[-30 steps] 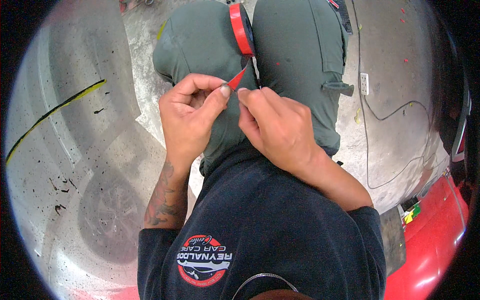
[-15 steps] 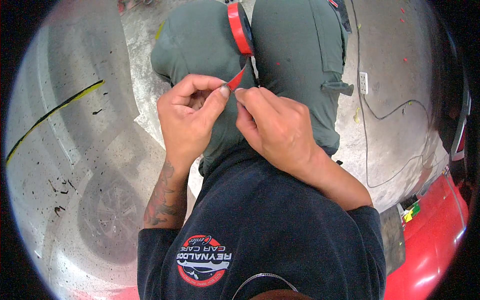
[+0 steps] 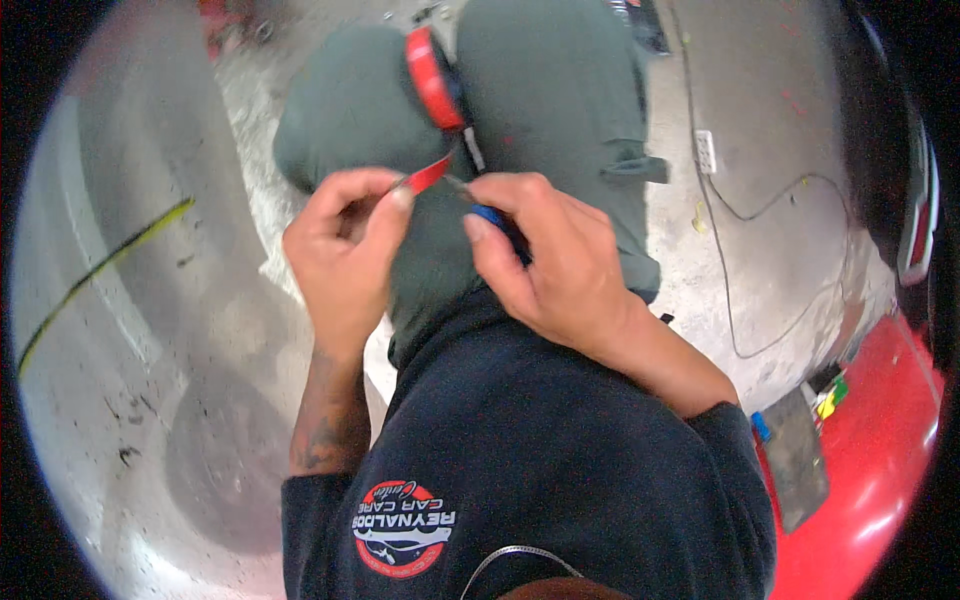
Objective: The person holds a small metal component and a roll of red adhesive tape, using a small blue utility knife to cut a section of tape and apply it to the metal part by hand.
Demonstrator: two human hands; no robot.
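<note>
A roll of red tape point(image 3: 430, 80) rests on edge between my thighs, and a short red strip point(image 3: 431, 174) hangs near it. The strip's lower end is pinched between thumb and forefinger of my left hand point(image 3: 345, 245). In my right hand point(image 3: 555, 250) is a slim tool with a blue handle point(image 3: 488, 214). Its thin grey tip points at the strip; blur hides whether they touch, and most of the handle is hidden in the fingers.
Green trousers point(image 3: 550, 90) cover my legs. On the left is a glossy grey car panel point(image 3: 130, 330) with a yellow-edged black strip point(image 3: 110, 260). A cable with a white power strip point(image 3: 705, 152) runs over the floor at right. A red panel point(image 3: 860, 450) and grey pad point(image 3: 795, 460) lie lower right.
The view has shifted, with legs and roll appearing farther left. My right hand has turned and drawn slightly away from my left; the blue-handled tool now shows. My left hand still pinches the strip.
</note>
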